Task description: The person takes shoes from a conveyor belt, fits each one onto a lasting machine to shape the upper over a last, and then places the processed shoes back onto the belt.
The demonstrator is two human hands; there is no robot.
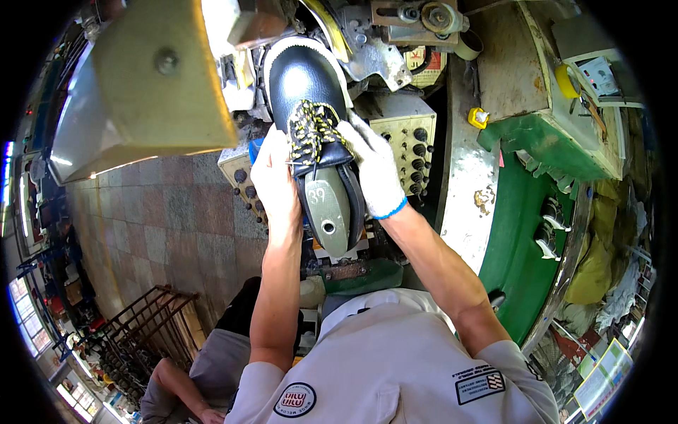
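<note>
Both hands clamp the black pebbled-leather boot upper w/ yellow-black laces (311, 106) on its grey plastic last, bare left hand (275, 180) + white-gloved right hand (374, 169), toe already in the machine's metal jaws, sole prob not on yet.

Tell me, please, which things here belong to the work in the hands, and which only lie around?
In use:
- black laced shoe on a grey last
- left hand, bare, gripping its side
- right hand, in a white glove, gripping the other side

Lying about:
- yellow tape roll
- small yellow object
- metal rack
</note>
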